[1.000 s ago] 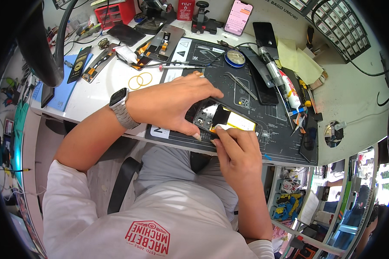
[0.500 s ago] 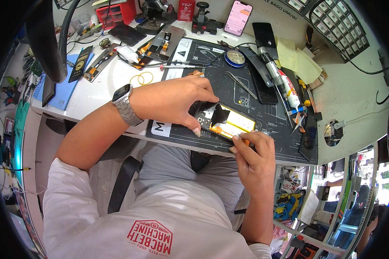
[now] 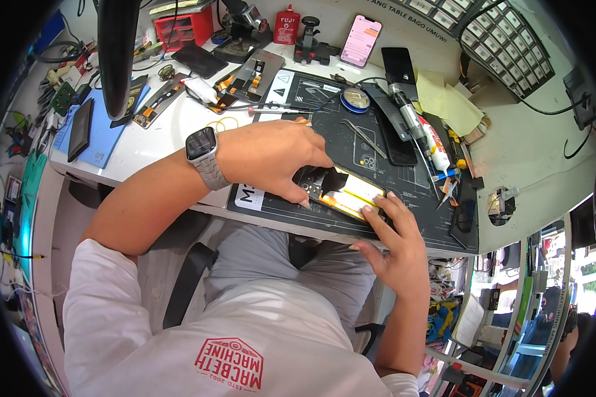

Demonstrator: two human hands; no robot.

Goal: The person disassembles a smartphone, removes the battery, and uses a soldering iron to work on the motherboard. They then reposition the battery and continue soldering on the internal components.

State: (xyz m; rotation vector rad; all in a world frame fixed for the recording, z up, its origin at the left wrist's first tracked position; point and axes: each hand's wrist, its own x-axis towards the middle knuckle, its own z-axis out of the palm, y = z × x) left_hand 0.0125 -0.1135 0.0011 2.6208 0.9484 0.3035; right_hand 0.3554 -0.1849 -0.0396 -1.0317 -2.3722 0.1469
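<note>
An opened smartphone (image 3: 356,188) lies on the black work mat (image 3: 279,210) near the table's front edge, its inside facing up. A bright yellow-edged battery area fills its right part, and a small black flap (image 3: 335,182) sits near its middle. My left hand (image 3: 278,155) arches over the phone's left end, fingers at the far edge and thumb at the near edge, gripping it. My right hand (image 3: 398,243) rests its outstretched fingertips on the phone's right end. Its thumb is apart, off the near edge.
Tweezers (image 3: 364,137), a round solder tin (image 3: 355,100) and a dark phone (image 3: 398,142) lie beyond the hands. A white tube (image 3: 436,147) lies at the right. At the back, a lit phone (image 3: 361,41) leans upright. Phone parts (image 3: 248,81) lie at the back left.
My right hand has gone from bent, pinched fingers at the phone's right corner to fingers stretched out over its right end. My left hand keeps its grip.
</note>
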